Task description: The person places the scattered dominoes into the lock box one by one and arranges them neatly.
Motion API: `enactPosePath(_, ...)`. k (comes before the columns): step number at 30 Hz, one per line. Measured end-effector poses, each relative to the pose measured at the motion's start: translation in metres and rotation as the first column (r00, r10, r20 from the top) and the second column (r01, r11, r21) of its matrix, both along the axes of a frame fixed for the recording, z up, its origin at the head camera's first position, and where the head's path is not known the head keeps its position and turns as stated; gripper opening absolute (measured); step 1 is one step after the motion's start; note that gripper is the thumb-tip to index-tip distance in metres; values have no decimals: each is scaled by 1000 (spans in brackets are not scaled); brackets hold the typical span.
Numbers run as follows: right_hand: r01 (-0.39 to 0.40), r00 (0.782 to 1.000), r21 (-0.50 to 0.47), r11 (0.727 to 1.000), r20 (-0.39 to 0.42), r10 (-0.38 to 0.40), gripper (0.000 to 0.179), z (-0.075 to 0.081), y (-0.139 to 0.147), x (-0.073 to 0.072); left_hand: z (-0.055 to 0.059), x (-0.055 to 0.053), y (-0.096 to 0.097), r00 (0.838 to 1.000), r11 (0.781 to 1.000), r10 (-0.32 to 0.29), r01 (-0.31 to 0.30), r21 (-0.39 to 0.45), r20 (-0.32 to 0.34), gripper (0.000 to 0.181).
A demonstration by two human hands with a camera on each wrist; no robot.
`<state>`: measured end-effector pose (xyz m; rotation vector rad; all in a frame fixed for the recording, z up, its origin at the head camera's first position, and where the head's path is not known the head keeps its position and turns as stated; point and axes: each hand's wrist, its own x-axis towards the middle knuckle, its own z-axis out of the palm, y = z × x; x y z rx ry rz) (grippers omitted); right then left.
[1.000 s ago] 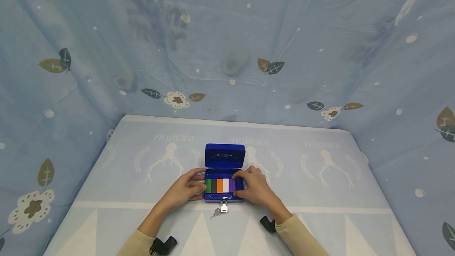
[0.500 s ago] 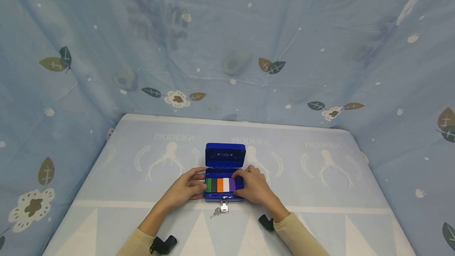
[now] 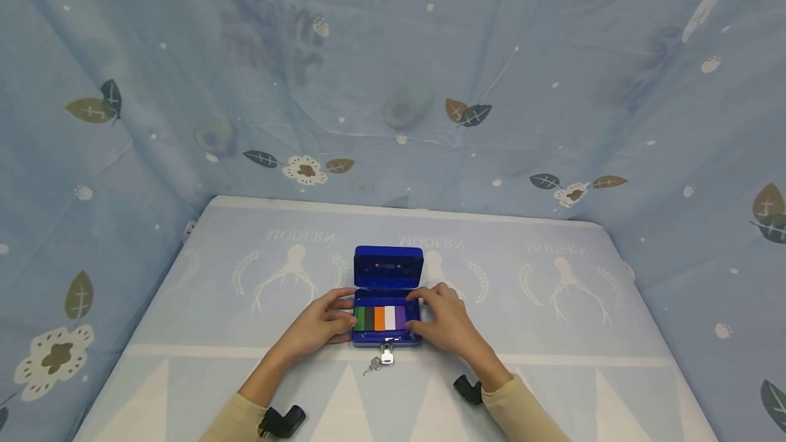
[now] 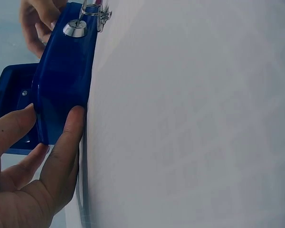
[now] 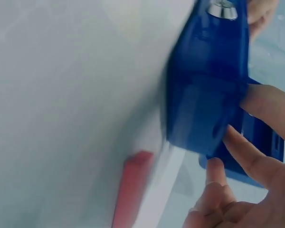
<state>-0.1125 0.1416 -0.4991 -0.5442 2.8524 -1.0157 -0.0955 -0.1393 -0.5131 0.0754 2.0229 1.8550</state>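
Observation:
A blue cash box (image 3: 388,340) stands on the table with its lid (image 3: 388,267) raised. Inside, green, black, orange, white and purple blocks (image 3: 381,318) lie side by side. My left hand (image 3: 322,322) holds the box's left end, thumb at the rim and fingers along the outer wall (image 4: 61,90). Over the right end is my right hand (image 3: 443,319), thumb and index finger spread apart beside the purple block (image 3: 400,318), nothing pinched between them. In the right wrist view its fingertips are right at the box's rim (image 5: 244,90).
A silver lock (image 3: 387,355) with keys (image 3: 373,365) hangs at the box's front. A red block (image 5: 133,190) shows near the box in the right wrist view. Blue patterned cloth (image 3: 393,87) surrounds the table (image 3: 522,333).
My right hand has shifted a little to the right and away from the purple block, its fingers spreading. My left hand and the box have stayed in place.

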Motion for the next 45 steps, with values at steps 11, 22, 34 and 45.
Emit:
enactPosePath(11, 150, 985, -111, 982, -67, -158, 35, 3, 28, 16, -4, -2, 0, 1000, 1000, 4, -4, -18, 1, 59)
enactPosePath(22, 214, 973, -100, 972, -67, -221, 35, -7, 47, 21, -3, -1, 1, 1000, 999, 13, -13, -34, 1, 58)
enactPosePath(34, 252, 964, -2, 968, 90, -251, 45, -13, 53, 28, -3, -1, -1, 1000, 1000, 6, -6, -4, 8, 61)
enactPosePath(45, 246, 963, 172, 954, 65, -260, 52, -15, 52, 29, -5, -3, 0, 1000, 1000, -2, 2, -7, 9, 60)
